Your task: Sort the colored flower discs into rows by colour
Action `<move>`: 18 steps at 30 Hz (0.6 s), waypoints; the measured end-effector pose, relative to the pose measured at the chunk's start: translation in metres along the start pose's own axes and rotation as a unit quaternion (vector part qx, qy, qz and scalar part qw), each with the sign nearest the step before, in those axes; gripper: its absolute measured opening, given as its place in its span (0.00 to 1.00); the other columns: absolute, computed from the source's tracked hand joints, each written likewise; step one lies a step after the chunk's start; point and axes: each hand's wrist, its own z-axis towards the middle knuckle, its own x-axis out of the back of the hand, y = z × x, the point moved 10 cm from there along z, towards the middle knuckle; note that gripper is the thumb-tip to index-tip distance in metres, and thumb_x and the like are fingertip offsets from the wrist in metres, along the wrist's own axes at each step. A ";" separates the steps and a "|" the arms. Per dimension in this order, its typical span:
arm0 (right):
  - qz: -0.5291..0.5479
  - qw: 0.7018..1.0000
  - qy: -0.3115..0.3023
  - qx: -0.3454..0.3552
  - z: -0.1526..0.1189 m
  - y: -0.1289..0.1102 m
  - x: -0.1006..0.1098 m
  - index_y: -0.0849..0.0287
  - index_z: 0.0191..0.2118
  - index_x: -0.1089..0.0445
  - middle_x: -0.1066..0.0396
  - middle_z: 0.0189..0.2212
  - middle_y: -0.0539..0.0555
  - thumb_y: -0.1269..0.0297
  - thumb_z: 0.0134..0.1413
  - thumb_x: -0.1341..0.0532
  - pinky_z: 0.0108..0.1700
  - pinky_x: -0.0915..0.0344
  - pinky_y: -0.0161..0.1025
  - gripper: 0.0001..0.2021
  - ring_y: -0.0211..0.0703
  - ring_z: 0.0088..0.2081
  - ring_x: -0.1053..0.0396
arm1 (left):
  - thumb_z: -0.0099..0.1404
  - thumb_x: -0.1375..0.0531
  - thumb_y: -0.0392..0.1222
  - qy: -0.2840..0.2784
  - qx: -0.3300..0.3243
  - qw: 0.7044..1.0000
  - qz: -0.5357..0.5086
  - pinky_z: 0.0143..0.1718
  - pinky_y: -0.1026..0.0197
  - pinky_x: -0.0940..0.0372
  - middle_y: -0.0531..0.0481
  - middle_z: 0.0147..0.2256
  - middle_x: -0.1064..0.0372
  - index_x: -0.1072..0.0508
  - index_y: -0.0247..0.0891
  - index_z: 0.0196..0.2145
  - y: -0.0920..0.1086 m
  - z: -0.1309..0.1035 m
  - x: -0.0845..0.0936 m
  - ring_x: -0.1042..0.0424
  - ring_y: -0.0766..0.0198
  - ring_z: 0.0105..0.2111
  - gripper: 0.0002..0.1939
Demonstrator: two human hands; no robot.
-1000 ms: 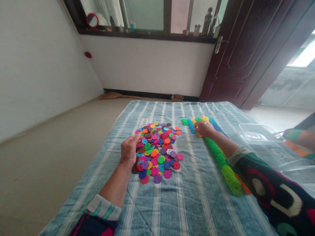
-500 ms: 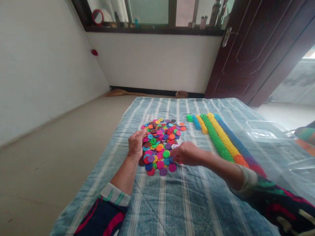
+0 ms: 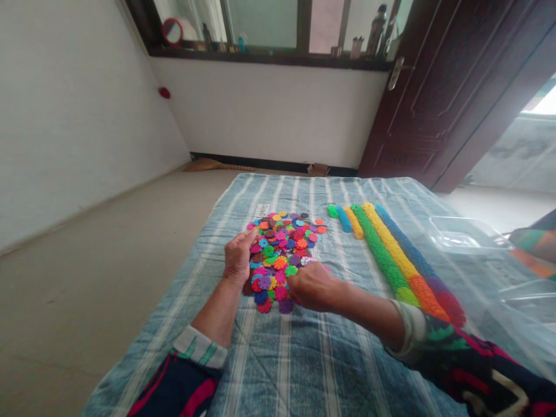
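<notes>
white walls [image 3: 269, 110] | pale floor [image 3: 108, 249] | dark-framed window [image 3: 260, 26] | dark red panelled door [image 3: 438, 98], metal handle [image 3: 396, 73] | bright light [image 3: 546, 105] far right

My left hand [image 3: 238, 255] and right hand [image 3: 315, 285]: bare, long sleeves behind both. Behind the left: left cuff [image 3: 201, 347], pale grey, slanted teal-green marks; then left sleeve [image 3: 179, 387], dark navy, curved magenta bands. Behind the right: right cuff [image 3: 408, 327], pale grey-green; then right sleeve [image 3: 480, 370], dark navy, green patch nearest the cuff, magenta streaks, cream curved shape farther from the hand.
</notes>
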 end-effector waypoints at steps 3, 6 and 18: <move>0.010 1.000 0.017 0.006 -0.001 -0.001 0.003 0.63 0.31 0.27 0.25 0.25 0.60 0.73 0.52 0.45 0.23 0.48 0.33 0.09 0.43 0.26 0.30 | 0.44 0.34 0.49 0.002 0.003 1.000 0.005 0.37 0.62 0.36 0.53 0.24 0.29 0.25 0.34 0.26 0.000 0.000 0.001 0.30 0.64 0.29 0.15; 0.041 0.997 0.063 0.000 -0.005 0.007 0.015 0.61 0.31 0.27 0.27 0.23 0.56 0.70 0.53 0.45 0.23 0.53 0.33 0.09 0.38 0.24 0.34 | 0.44 0.35 0.50 0.001 0.006 1.000 0.013 0.35 0.62 0.37 0.53 0.23 0.30 0.25 0.35 0.25 0.001 0.000 0.000 0.31 0.64 0.28 0.15; 0.090 0.943 0.105 -0.304 -0.047 0.237 0.018 0.56 0.37 0.23 0.25 0.31 0.52 0.65 0.54 0.44 0.31 0.44 0.31 0.11 0.40 0.34 0.30 | 0.42 0.34 0.49 0.010 0.005 1.000 0.016 0.39 0.60 0.35 0.51 0.25 0.27 0.25 0.34 0.25 0.000 0.003 0.003 0.29 0.62 0.31 0.16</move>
